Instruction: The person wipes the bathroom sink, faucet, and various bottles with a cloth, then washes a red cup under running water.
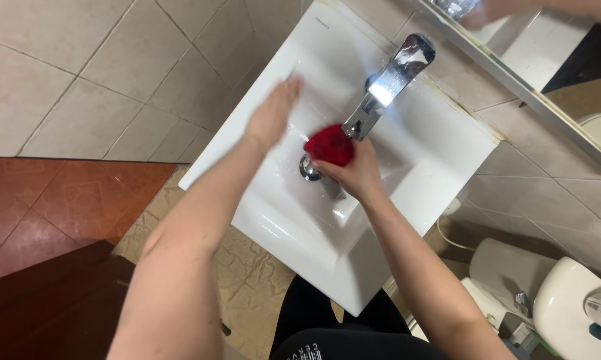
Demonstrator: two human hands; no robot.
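My right hand (357,175) grips a red sponge-like cloth (330,145) and holds it inside the white sink (407,167), just below the spout of the chrome tap (388,83). My left hand (274,110) is open and flat, fingers together, hovering over or resting on the sink's left rim. A chrome drain (308,170) shows in the basin next to the red cloth.
A mirror edge and ledge (514,73) run along the wall behind the tap. A white toilet with cistern (554,293) stands at the lower right. Beige floor tiles (80,80) lie to the left, red-brown tiles (47,207) nearer me.
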